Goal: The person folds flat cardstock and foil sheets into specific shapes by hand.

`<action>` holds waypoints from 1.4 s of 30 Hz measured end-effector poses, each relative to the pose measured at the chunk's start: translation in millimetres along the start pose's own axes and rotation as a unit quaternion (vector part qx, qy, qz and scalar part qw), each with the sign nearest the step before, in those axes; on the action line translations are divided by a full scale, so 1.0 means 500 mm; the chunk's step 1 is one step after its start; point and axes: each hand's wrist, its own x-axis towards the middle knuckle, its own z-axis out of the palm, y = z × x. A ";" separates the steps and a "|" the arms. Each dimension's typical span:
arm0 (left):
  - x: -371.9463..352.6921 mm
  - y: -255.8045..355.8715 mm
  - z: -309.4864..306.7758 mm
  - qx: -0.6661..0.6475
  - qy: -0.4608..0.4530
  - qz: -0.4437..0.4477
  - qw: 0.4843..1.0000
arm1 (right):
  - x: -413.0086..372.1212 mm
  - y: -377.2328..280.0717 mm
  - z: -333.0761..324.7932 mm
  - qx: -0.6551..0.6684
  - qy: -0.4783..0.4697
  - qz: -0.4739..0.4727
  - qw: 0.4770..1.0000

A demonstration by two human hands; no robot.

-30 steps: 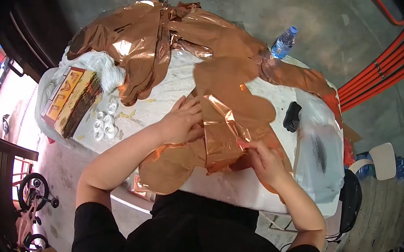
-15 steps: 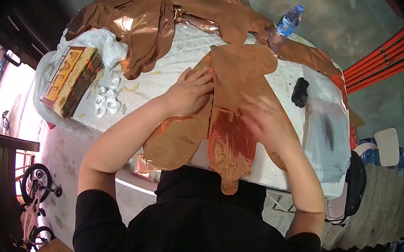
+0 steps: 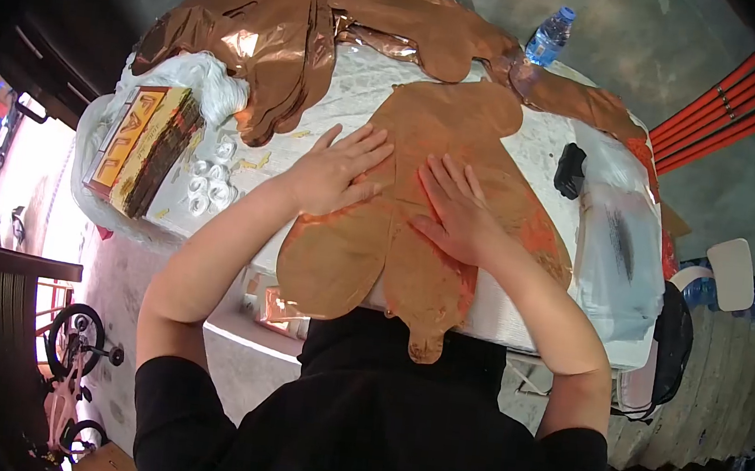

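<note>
I read this as the flattening step: the foil balloon (image 3: pixel 463 125) lies spread on the table (image 3: pixel 543 152) right in front of me, and its narrow neck hangs over the near edge toward my body. Both hands are on it with nothing pinched. My left hand (image 3: pixel 334 171) lies palm down with the fingers fanned, on the balloon's left edge and half on the table cover. My right hand (image 3: pixel 458 212) presses flat on the middle, fingers splayed and pointing away from me. The sheet looks mostly smooth, with faint wrinkles near the right lobe (the lens bends that side, so I can't be sure). To my mind, the next move calls for an even sweep outward from the centre with light pressure, since thin foil creases easily, while one palm anchors the sheet so it doesn't slide off the near edge. A heap of foil (image 3: pixel 260 39) crowds the far side of the table, a box (image 3: pixel 133 150) sits at the left beside some small white rolls (image 3: pixel 208 186), and a bottle (image 3: pixel 549 35) stands beyond.
</note>
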 end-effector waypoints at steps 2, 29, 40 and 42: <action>0.000 -0.009 -0.004 0.003 -0.005 0.009 1.000 | -0.002 -0.001 -0.004 0.009 -0.006 -0.002 1.000; 0.111 -0.015 -0.011 -0.032 0.017 0.025 0.999 | 0.002 -0.028 0.019 0.001 0.045 0.022 0.999; 0.115 -0.012 0.003 -0.022 0.040 0.005 0.999 | 0.006 -0.010 -0.002 -0.024 0.089 0.020 0.996; 0.117 -0.013 0.002 -0.022 0.041 0.011 0.999 | 0.037 0.030 -0.061 0.119 -0.015 0.111 0.987</action>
